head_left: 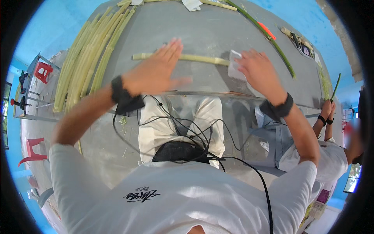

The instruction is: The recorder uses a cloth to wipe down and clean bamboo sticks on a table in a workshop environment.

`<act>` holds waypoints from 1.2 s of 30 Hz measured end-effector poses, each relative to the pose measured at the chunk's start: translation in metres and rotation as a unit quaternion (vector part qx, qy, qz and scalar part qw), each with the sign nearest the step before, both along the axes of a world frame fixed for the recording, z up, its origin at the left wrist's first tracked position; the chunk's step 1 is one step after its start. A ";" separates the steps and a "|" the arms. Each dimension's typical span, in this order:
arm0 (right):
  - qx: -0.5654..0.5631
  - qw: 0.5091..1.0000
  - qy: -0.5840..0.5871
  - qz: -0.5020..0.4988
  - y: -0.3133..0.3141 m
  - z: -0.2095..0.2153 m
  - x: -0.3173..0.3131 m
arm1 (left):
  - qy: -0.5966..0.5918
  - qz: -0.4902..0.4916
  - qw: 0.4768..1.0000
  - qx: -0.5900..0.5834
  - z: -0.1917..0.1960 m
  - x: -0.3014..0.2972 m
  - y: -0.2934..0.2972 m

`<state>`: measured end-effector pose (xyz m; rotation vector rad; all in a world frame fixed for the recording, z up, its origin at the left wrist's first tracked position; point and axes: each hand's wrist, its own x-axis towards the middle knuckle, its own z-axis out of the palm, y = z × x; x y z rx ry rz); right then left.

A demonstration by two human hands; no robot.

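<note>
A pale, peeled bamboo stick (pixel 202 59) lies crosswise on the grey table (pixel 187 37) in front of me. My left hand (pixel 156 70) is over its left part, fingers stretched out, with nothing in it; I cannot tell whether it touches the stick. At the stick's right end, my right hand (pixel 260 72) has its fingers closed on a white cloth or paper wipe (pixel 234 71). The wipe hangs against that end and partly covers it. Both wrists wear black bands.
Several long peeled bamboo poles (pixel 87 54) lie at the table's left. A green pole (pixel 278 50) slants along the right beside an orange object (pixel 267 30). Black cables (pixel 183 125) loop over my lap. At far right, a co-worker's hands (pixel 328 106) hold a green stalk (pixel 336 86).
</note>
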<state>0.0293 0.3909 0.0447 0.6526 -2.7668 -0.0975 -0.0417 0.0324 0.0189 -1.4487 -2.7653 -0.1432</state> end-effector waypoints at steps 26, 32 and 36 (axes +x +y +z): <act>-0.010 1.000 -0.019 -0.008 -0.018 -0.007 -0.034 | -0.115 0.115 0.986 -0.039 0.018 -0.041 -0.007; 0.007 0.998 -0.046 -0.039 0.012 0.012 0.040 | -0.057 -0.009 0.998 -0.032 0.032 0.058 -0.065; -0.031 0.995 -0.077 -0.048 0.009 0.020 0.041 | -0.024 -0.002 1.000 -0.005 0.019 0.051 -0.059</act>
